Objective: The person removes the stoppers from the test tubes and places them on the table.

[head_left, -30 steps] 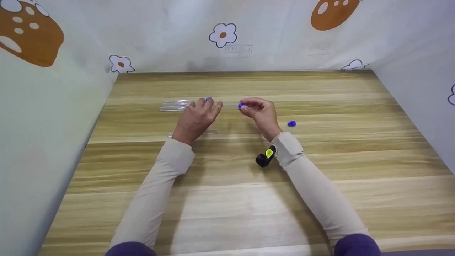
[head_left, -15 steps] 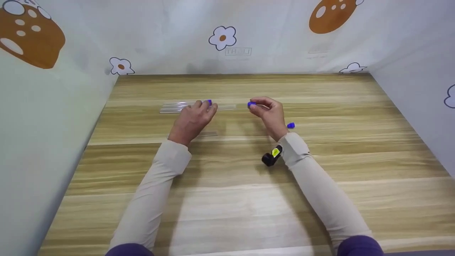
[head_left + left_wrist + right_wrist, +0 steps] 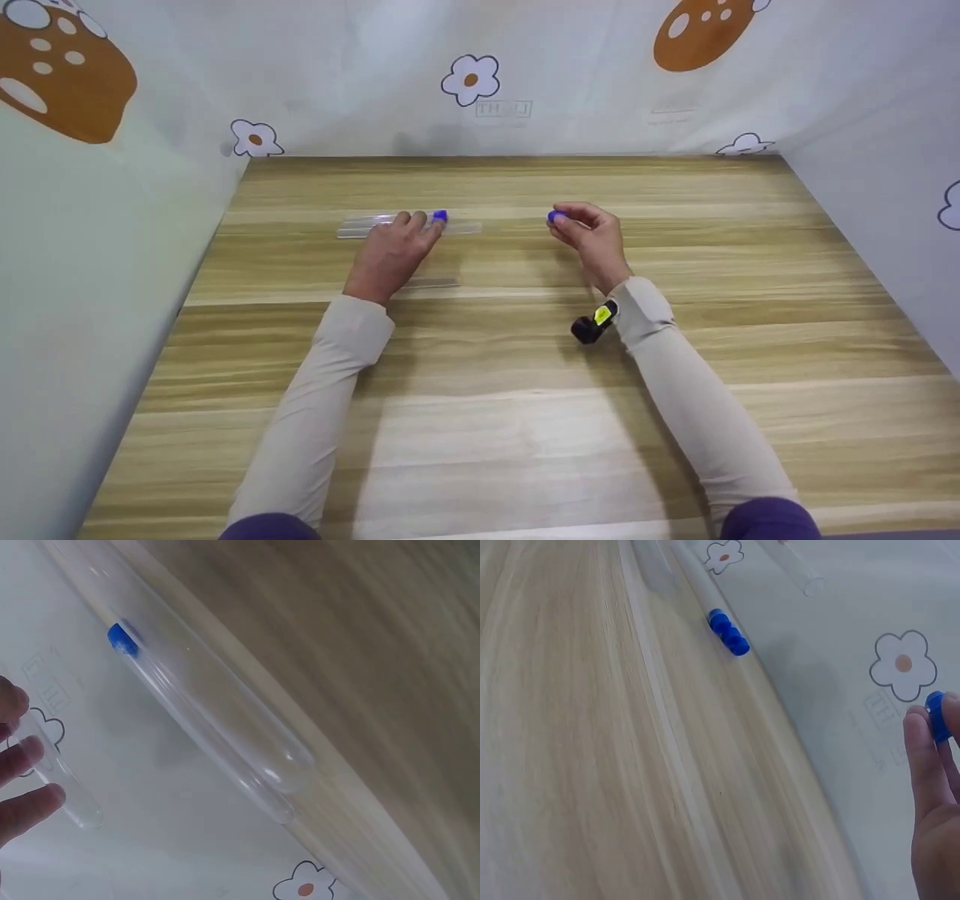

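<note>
My left hand (image 3: 394, 251) holds a clear test tube (image 3: 466, 227), its bare end sticking out to the right. In the left wrist view the fingers (image 3: 30, 814) curl on that tube. Several clear tubes (image 3: 356, 229) lie side by side beneath and left of this hand; a blue stopper (image 3: 440, 215) sits at the end of one. In the right wrist view this stopper (image 3: 728, 632) looks ridged. My right hand (image 3: 596, 236) pinches another blue stopper (image 3: 556, 216) between thumb and fingers, apart from the held tube.
Another clear tube (image 3: 439, 283) lies nearer on the wooden table (image 3: 480, 360), partly hidden by the left hand. A black wrist camera (image 3: 589, 326) juts from the right cuff. Patterned wall sheeting (image 3: 360, 90) borders the table behind and at both sides.
My right hand has moved right with its stopper, away from the tube. The left hand has drawn slightly left with the tube. A loose blue stopper by the right wrist is now hidden.
</note>
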`<state>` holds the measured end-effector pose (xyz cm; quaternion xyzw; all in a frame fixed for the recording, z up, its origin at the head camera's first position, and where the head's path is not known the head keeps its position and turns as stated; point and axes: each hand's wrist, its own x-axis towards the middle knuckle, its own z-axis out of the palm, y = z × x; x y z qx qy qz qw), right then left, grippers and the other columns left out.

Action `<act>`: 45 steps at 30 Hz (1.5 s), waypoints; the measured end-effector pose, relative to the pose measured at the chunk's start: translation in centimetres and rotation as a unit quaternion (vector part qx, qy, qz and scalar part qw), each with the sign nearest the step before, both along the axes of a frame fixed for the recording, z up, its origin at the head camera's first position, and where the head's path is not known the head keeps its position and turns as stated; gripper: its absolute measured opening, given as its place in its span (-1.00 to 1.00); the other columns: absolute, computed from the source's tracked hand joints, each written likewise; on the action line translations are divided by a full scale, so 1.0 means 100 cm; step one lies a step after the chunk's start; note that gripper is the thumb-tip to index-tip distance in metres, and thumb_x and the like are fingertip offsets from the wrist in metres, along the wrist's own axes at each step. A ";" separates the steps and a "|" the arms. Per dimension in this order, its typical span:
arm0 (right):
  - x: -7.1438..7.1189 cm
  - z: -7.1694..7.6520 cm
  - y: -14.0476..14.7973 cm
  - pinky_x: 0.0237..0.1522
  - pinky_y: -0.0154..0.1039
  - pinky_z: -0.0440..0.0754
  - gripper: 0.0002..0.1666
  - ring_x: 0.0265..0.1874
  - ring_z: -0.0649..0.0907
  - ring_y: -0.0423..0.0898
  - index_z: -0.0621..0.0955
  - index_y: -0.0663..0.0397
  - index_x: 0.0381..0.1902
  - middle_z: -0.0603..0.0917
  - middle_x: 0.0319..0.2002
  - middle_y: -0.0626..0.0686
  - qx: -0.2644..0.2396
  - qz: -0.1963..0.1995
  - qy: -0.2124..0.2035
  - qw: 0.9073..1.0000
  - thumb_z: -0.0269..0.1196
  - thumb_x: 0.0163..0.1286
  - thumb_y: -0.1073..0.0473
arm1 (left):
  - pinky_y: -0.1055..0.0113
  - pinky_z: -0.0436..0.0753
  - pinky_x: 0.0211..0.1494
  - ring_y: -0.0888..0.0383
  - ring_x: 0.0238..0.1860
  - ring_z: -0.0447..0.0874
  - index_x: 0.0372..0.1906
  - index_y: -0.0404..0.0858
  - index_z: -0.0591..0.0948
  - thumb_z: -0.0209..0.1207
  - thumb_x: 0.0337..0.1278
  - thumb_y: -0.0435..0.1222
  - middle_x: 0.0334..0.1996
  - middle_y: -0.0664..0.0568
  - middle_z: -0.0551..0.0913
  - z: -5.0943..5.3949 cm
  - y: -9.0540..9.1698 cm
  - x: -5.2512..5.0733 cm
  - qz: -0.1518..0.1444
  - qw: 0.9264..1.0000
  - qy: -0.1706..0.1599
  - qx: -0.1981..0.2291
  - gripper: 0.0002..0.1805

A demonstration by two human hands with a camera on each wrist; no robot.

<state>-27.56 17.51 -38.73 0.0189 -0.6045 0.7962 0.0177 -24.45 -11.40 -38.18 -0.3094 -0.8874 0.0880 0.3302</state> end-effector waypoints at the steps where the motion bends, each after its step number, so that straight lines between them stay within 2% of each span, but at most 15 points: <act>1: 0.000 0.000 0.002 -0.15 -0.33 0.67 -0.78 -0.32 0.73 -0.17 0.61 0.35 -0.15 0.69 -0.34 0.00 -0.002 0.002 0.001 1.000 0.17 0.25 0.53 | 0.14 0.67 -0.49 -0.06 -0.34 0.69 -0.07 -0.27 0.63 0.11 0.14 -0.57 -0.31 -0.18 0.66 -0.001 -0.001 0.000 0.001 1.000 -0.002 0.002 -0.71; 5: -0.001 0.001 0.008 -0.18 -0.35 0.67 -0.75 -0.36 0.73 -0.18 0.67 0.16 -0.30 0.70 -0.36 0.00 -0.009 0.004 0.007 1.000 0.17 0.24 0.55 | 0.15 0.67 -0.49 -0.07 -0.36 0.69 -0.11 -0.30 0.63 0.11 0.11 -0.59 -0.34 -0.19 0.66 -0.003 -0.004 -0.002 -0.002 1.000 -0.010 0.009 -0.72; 8: -0.002 0.002 0.013 -0.19 -0.35 0.67 -0.73 -0.37 0.73 -0.18 0.67 0.12 -0.34 0.70 -0.38 0.01 -0.009 0.003 0.010 1.000 0.16 0.24 0.55 | 0.14 0.66 -0.50 -0.07 -0.38 0.69 -0.13 -0.31 0.63 0.11 0.10 -0.61 -0.36 -0.19 0.65 -0.004 -0.005 -0.002 -0.003 1.000 -0.013 0.016 -0.73; 14: -0.006 0.003 0.027 -0.16 -0.36 0.66 -0.79 -0.33 0.72 -0.19 0.63 0.24 -0.21 0.70 -0.34 0.00 0.021 -0.010 0.000 1.000 0.17 0.25 0.52 | 0.15 0.65 -0.52 -0.05 -0.43 0.67 -0.20 -0.34 0.61 0.11 0.13 -0.58 -0.41 -0.18 0.63 -0.006 -0.006 -0.004 -0.001 1.000 -0.002 0.020 -0.81; 18: -0.008 0.003 0.038 -0.17 -0.37 0.66 -0.74 -0.33 0.72 -0.20 0.59 0.38 -0.09 0.69 -0.34 -0.01 0.050 -0.020 -0.004 0.999 0.19 0.25 0.50 | 0.18 0.63 -0.55 -0.03 -0.49 0.63 -0.29 -0.37 0.59 0.12 0.11 -0.58 -0.46 -0.17 0.60 -0.008 -0.006 -0.005 0.006 1.000 0.004 0.014 -0.88; 24: -0.011 0.002 0.054 -0.20 -0.40 0.66 -0.62 -0.37 0.71 -0.22 0.49 0.52 0.04 0.67 -0.37 -0.05 0.095 -0.020 -0.013 0.995 0.21 0.26 0.45 | 0.14 0.63 -0.55 -0.05 -0.48 0.63 -0.33 -0.37 0.57 0.11 0.10 -0.57 -0.45 -0.18 0.61 -0.011 -0.009 -0.005 0.013 1.000 -0.010 0.014 -0.90; 27: -0.012 0.001 0.063 -0.23 -0.40 0.67 -0.64 -0.40 0.70 -0.21 0.51 0.49 0.02 0.67 -0.39 -0.08 0.127 -0.025 -0.023 0.991 0.21 0.27 0.43 | 0.12 0.61 -0.56 -0.06 -0.49 0.62 -0.36 -0.37 0.55 0.09 0.12 -0.57 -0.47 -0.18 0.59 -0.013 -0.010 -0.005 0.013 1.000 -0.022 0.014 -0.91; 30: -0.013 0.000 0.071 -0.23 -0.37 0.67 -0.73 -0.37 0.68 -0.21 0.57 0.35 -0.04 0.66 -0.41 -0.15 0.187 -0.033 -0.029 0.981 0.22 0.29 0.37 | 0.10 0.60 -0.58 -0.07 -0.50 0.60 -0.39 -0.37 0.53 0.08 0.10 -0.57 -0.49 -0.17 0.57 -0.013 -0.012 -0.005 0.017 0.999 -0.041 0.015 -0.91; 32: -0.013 0.000 0.076 -0.22 -0.36 0.67 -0.73 -0.34 0.66 -0.22 0.58 0.31 -0.05 0.65 -0.41 -0.20 0.233 -0.038 -0.029 0.971 0.23 0.30 0.34 | 0.10 0.59 -0.58 -0.07 -0.51 0.59 -0.40 -0.36 0.53 0.07 0.10 -0.57 -0.49 -0.17 0.57 -0.013 -0.012 -0.005 0.025 0.998 -0.055 0.013 -0.90; 37: -0.014 -0.007 0.088 -0.18 -0.42 0.61 -0.66 -0.33 0.62 -0.30 0.57 0.39 0.01 0.61 -0.42 -0.29 0.334 -0.037 -0.027 0.941 0.23 0.31 0.30 | 0.10 0.60 -0.58 -0.07 -0.50 0.60 -0.40 -0.34 0.56 0.08 0.08 -0.57 -0.48 -0.17 0.58 -0.013 -0.013 -0.006 0.043 0.996 -0.083 0.014 -0.88; 41: -0.015 -0.013 0.092 -0.18 -0.49 0.52 -0.68 -0.34 0.57 -0.35 0.60 0.33 -0.01 0.65 -0.34 -0.20 0.387 -0.026 -0.033 0.921 0.24 0.30 0.29 | 0.09 0.61 -0.55 -0.09 -0.46 0.61 -0.39 -0.35 0.59 0.08 0.08 -0.57 -0.46 -0.18 0.59 -0.012 -0.012 -0.006 0.046 0.993 -0.103 0.025 -0.87; 45: -0.016 -0.016 0.093 -0.23 -0.50 0.51 -0.70 -0.33 0.55 -0.32 0.63 0.27 -0.04 0.69 -0.23 -0.03 0.412 -0.026 -0.044 0.910 0.25 0.29 0.27 | 0.07 0.61 -0.53 -0.10 -0.43 0.60 -0.37 -0.36 0.60 0.07 0.08 -0.58 -0.43 -0.19 0.59 -0.011 -0.011 -0.006 0.047 0.992 -0.117 0.031 -0.86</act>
